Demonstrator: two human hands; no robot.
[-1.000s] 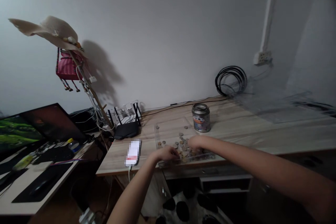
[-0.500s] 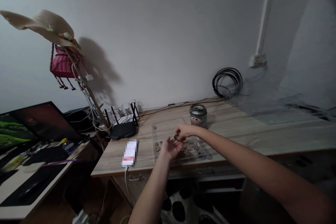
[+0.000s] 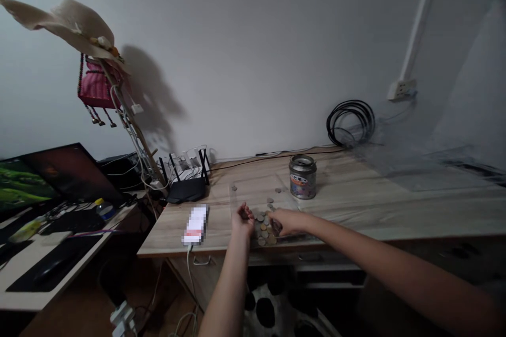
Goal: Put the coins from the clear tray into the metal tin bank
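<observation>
The left hand (image 3: 243, 219) has its fingers half curled over an upturned palm (whether anything lies in it, I cannot tell), while the right hand (image 3: 285, 220) bends its fingers down, partly closed, at the coins (image 3: 263, 227), its grip too dim to tell. The coins lie in a clear tray (image 3: 253, 195) between both sets of fingers, with two strays beyond them; the can (image 3: 303, 179) stands past the right fingers, the phone (image 3: 195, 225) left of the left ones.
</observation>
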